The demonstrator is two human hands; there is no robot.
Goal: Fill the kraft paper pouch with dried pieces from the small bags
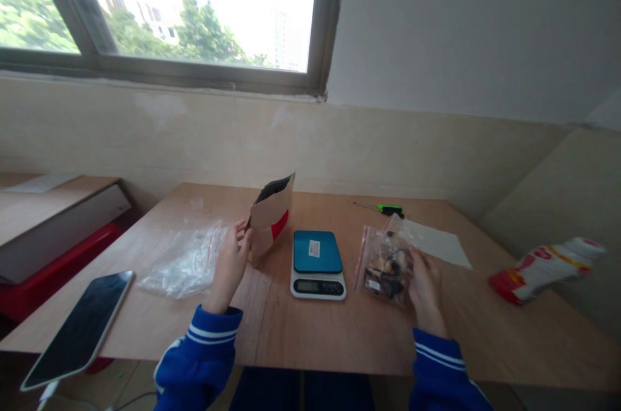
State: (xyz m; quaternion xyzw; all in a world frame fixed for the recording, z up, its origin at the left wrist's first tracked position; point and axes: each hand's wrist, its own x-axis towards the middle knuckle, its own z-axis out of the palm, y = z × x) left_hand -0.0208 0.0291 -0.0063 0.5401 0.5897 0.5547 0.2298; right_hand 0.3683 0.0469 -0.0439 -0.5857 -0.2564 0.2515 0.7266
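Note:
My left hand is closed on the left edge of a brown paper pouch, which stands upright with its mouth open and a red patch on its front. My right hand grips the right side of a clear zip bag holding dark and tan dried pieces. That bag rests on the table or just above it; I cannot tell which. Between the hands sits a kitchen scale with a blue top and a small display, nothing on its plate but a white label.
Clear plastic bags lie beside my left hand, with a phone at the table's left edge. Behind the zip bag are a green-black screwdriver and a white paper sheet. A red-white bottle stands at far right.

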